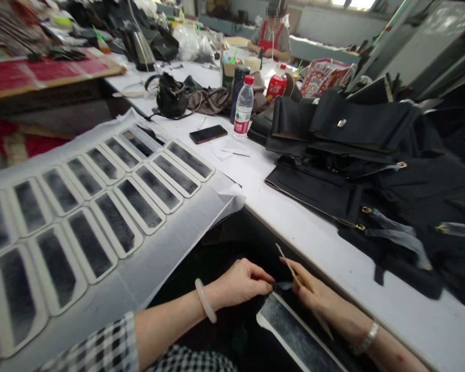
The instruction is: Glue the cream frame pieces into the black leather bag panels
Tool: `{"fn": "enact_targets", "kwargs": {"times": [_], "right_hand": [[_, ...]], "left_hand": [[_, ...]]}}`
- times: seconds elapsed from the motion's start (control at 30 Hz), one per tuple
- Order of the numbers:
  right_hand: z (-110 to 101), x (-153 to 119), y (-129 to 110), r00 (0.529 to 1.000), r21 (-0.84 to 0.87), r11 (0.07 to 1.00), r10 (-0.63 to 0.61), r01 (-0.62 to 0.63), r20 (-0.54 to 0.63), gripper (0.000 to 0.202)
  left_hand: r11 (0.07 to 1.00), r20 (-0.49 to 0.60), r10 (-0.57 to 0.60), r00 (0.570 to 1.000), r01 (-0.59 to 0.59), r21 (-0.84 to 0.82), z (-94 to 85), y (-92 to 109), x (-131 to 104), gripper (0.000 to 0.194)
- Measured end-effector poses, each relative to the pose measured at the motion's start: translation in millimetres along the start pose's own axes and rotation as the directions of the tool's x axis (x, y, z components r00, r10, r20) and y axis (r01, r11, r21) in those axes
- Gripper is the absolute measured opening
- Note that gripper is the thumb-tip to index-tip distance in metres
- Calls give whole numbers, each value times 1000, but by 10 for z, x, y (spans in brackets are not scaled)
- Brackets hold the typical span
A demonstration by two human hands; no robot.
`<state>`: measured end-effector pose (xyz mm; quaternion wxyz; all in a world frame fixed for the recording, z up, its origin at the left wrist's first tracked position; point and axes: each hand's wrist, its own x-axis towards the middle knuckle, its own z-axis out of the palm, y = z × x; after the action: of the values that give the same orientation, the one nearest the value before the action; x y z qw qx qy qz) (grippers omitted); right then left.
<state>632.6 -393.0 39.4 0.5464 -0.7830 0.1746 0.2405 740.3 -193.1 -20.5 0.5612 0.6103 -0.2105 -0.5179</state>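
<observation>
Panel [294, 330] lies just below the near edge of the worktop [306, 222], its upper end pinched in closed fingers of the left hand [238, 284], while curled fingers of the right hand [318, 297] hold a stick [289, 264], with other panels [115, 222] on a sheet [182, 227] and black bags [344, 126] beyond.

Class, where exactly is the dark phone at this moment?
In the head view, the dark phone lies on the white table, just left of the water bottle.
</observation>
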Motion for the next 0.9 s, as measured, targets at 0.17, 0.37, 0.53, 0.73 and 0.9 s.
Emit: {"fn": "enact_targets", "kwargs": {"times": [0.17,0.37,0.53,0.73,0.9], "right_hand": [[140,152,70,1000,-32,999,-24,24,-18,72],[284,159,164,994,-125,986,-107,107,7,42],[308,176,107,985,-198,966,-174,167,-17,37],[257,142,8,992,-130,984,-124,121,-19,23],[259,95,-1,993,-154,983,-110,104,-33,25]], "left_hand": [[998,-7,35,999,-35,45,38,10,-18,34],[982,-26,50,998,-45,185,65,78,-73,31],[979,-2,69,998,-67,192,59,81,-42,30],[994,121,-99,988,95,45,-8,168,99,40],[995,134,-74,988,63,81,-6,153,125,35]]}}
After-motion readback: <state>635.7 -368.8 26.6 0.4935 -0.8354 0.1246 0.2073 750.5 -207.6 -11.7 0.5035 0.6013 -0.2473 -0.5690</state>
